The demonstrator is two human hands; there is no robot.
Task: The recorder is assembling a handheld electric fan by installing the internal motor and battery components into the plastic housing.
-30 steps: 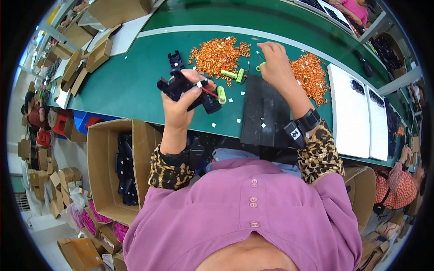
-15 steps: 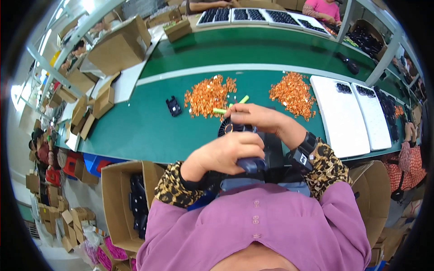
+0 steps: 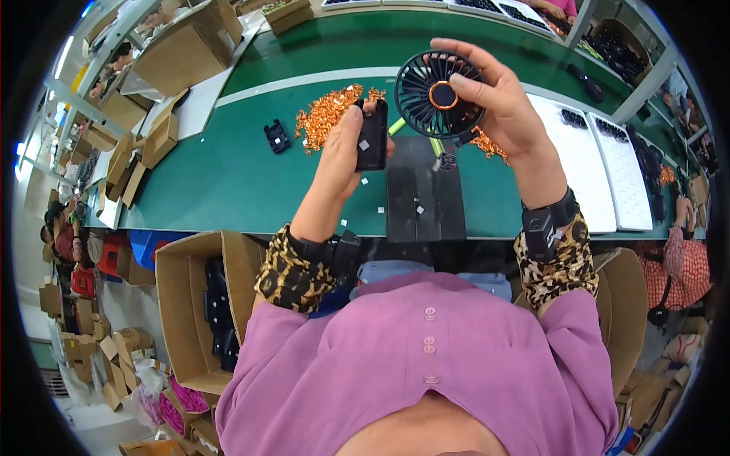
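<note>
In my right hand [image 3: 508,110] is a black round fan head [image 3: 417,93] with a copper-coloured ring at its centre; my thumb lies on its front and the fingers reach behind. My left hand [image 3: 338,156] grips a black rectangular plastic shell [image 3: 372,140], held upright with a small white square on it. Between the two hands, yellow-green cylinders [image 3: 436,146] show below the fan, with thin wires at the end of one. Whether they are joined to the fan I cannot tell. Below lies a black block [image 3: 423,201] on the green table [image 3: 228,182].
Orange-copper small parts [image 3: 323,114] form a pile behind my left hand; another is partly hidden behind my right. A black plastic part [image 3: 277,137] lies to the left. White foam trays [image 3: 601,190] stand at the right. Cardboard boxes [image 3: 179,304] flank me; co-workers sit around.
Both hands have moved away from my body and apart. The fan head has come up into clear view in my right hand, and the black shell now shows in my left.
</note>
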